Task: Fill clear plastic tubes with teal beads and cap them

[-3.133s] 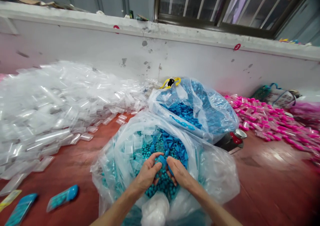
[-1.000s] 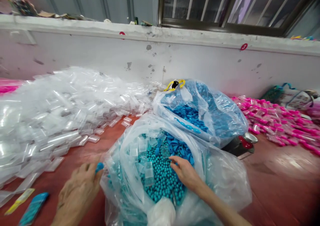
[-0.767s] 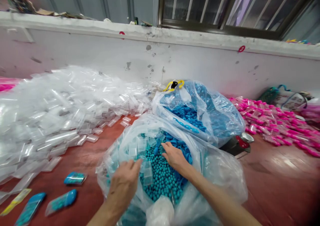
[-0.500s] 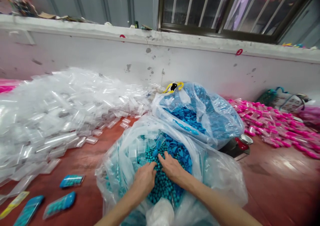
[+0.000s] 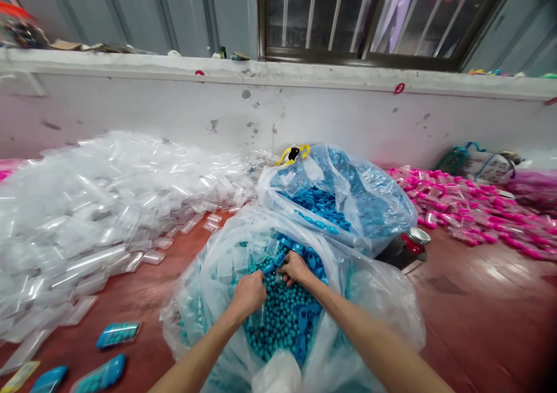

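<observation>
Both hands are inside an open clear plastic bag (image 5: pixel 213 236). Teal beads (image 5: pixel 282 317) fill its middle, with blue plastic pieces (image 5: pixel 314 259) along the right side and clear plastic sleeves (image 5: pixel 232 260) at the upper left. My left hand (image 5: pixel 250 293) is closed, its thumb and finger pinching a small blue plastic piece (image 5: pixel 268 269) above the beads. Close beside it, my right hand (image 5: pixel 296 268) has its fingers curled near the same piece; what they hold is partly hidden. More blue pieces (image 5: pixel 302 329) lie on the beads below the right wrist.
A large heap of clear sleeves (image 5: pixel 108 201) covers the left. Bead-filled blue packs (image 5: pixel 117 335) lie at the lower left. Behind stands another bag (image 5: pixel 378 207) of blue pieces. A red jar with a metal lid (image 5: pixel 418 239) and pink packs (image 5: pixel 474 207) are at right.
My hands have drawn up on the beads, and the left now pinches a blue piece. The right hand's fingers have curled in. Blue pieces now show lower on the beads. The view has shifted slightly.
</observation>
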